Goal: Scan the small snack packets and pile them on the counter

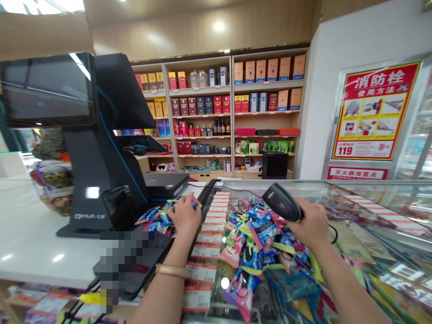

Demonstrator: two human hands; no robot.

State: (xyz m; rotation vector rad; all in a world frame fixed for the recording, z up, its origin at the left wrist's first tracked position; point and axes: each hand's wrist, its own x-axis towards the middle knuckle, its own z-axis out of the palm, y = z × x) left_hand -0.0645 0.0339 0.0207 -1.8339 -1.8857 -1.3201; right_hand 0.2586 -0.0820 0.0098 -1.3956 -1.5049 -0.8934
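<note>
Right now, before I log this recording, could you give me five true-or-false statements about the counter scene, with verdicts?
1. The right hand holds a black handheld barcode scanner. True.
2. The left hand is at the larger heap of candy packets. False: it is at the smaller heap of candy packets beside the point-of-sale terminal.
3. Orange-and-white price labels lie between the left hand and the larger heap of candy packets. True.
4. The bracelet is on the right wrist. False: it is on the left.
5. The red fire-hydrant poster is on the wall right of the shelves. True.
</note>
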